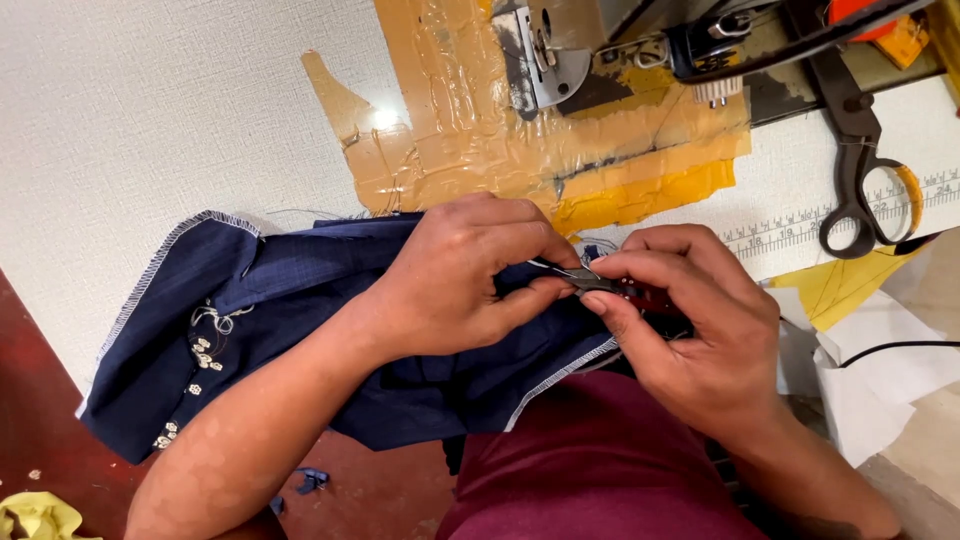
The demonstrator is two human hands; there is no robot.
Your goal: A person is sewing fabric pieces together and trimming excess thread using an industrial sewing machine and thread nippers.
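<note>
Two hands work a navy garment (300, 330) at the sewing table's (130, 130) edge.
Right hand (690, 340) pinches small snips (590, 281) at white-edged cloth gripped by left hand (460, 280); beyond, taped sewing machine plate (545, 60), black scissors (855, 150), ruler (800, 225).

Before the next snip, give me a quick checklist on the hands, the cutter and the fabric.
1. Left hand pinches the navy fabric at the work spot: ok.
2. Right hand has the thread snips in its grip: ok.
3. Snip tips point at the pinched spot, beside the left fingertips: ok, but close.
4. Thread between the blades: cannot tell, fingers hide it.
5. White-stitched edge lies in sight below the hands: ok.
6. Large scissors lie apart on the table, away from both hands: ok.
</note>
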